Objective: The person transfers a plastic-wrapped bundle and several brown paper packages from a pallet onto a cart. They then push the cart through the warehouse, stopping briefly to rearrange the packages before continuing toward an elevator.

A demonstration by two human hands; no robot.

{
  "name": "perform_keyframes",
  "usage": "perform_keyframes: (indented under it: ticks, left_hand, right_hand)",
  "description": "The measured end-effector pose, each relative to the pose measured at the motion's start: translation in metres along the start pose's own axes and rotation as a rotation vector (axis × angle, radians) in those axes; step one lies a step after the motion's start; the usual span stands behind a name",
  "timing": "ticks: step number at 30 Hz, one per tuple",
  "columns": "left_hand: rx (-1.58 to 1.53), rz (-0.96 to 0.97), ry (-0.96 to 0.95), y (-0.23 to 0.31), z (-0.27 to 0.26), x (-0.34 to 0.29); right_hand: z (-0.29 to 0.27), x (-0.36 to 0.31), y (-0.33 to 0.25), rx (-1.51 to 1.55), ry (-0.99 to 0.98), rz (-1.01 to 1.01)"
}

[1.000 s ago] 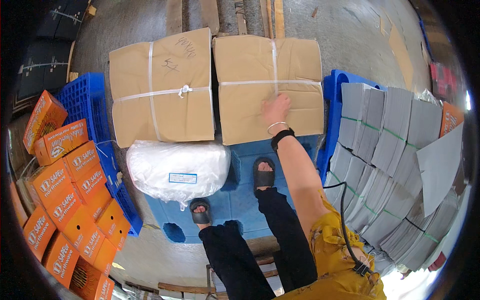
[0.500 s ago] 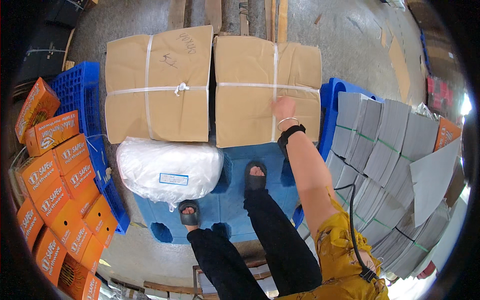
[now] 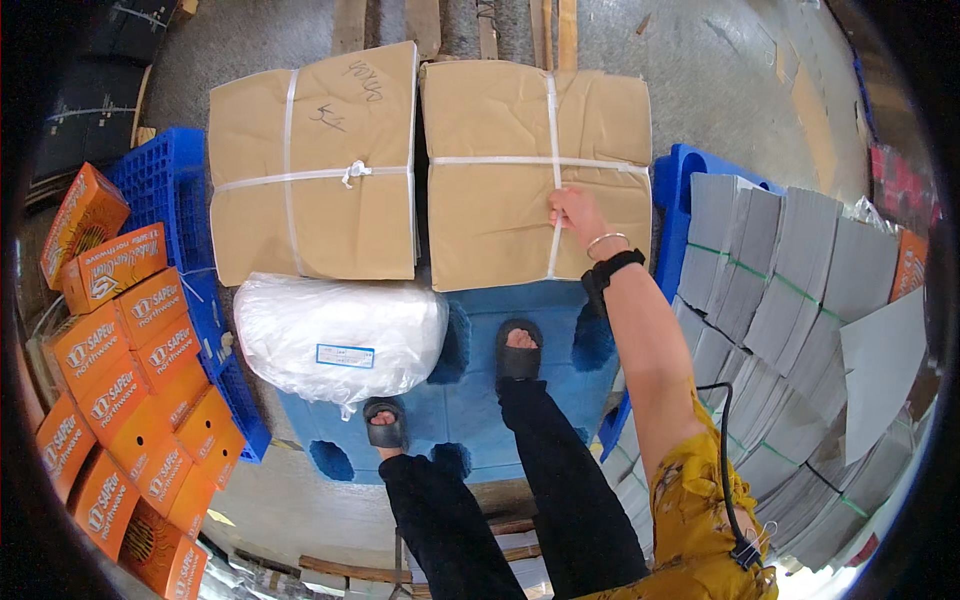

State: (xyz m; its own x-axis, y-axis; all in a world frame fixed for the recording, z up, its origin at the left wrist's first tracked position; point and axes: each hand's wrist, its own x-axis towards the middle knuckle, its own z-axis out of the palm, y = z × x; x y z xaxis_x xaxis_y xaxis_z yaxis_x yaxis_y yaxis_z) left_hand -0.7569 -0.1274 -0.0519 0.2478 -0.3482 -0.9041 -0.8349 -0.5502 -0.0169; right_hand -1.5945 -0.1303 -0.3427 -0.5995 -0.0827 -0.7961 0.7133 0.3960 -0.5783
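Note:
My right hand [image 3: 577, 214] reaches over a brown paper-wrapped package [image 3: 490, 225], its fingers closed round the white strap [image 3: 555, 120] that runs front to back across the top. A second white strap crosses it, making a cross. Left of this package lies a similar brown package [image 3: 245, 130], also tied with crossed white straps, with a knot and handwriting on top. In front of that one, a stuffed white plastic bag [image 3: 340, 325] with a blue-edged label rests on the blue pallet [image 3: 470, 415]. My left hand is out of view.
My feet in dark slides stand on the pallet. Orange boxes [image 3: 120, 390] are stacked at left, beside an upright blue plastic pallet [image 3: 185, 190]. At right, paper stacks [image 3: 770, 300] tied with green bands stand by another blue pallet [image 3: 672, 215]. Wooden slats [image 3: 422, 30] lie beyond the packages.
The view has shifted slightly. My right hand stays at the strap, a little farther right in the picture, and its curled fingers show more clearly.

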Motion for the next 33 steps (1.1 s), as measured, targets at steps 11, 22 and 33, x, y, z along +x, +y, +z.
perform_keyframes:
  ticks: [11,22,33]
  left_hand:
    - [-0.007,0.097,0.064,0.005,-0.043,0.007]
    - [-0.011,0.247,0.079,0.005,-0.144,0.036]
    - [0.339,0.497,-0.044,0.081,-0.314,0.058]
  right_hand:
    - [-0.010,-0.032,0.019,-0.703,0.144,-0.126]
    - [-0.029,-0.184,0.096,-0.959,0.141,0.006]
    - [-0.056,-0.423,0.208,-0.828,0.122,0.206]
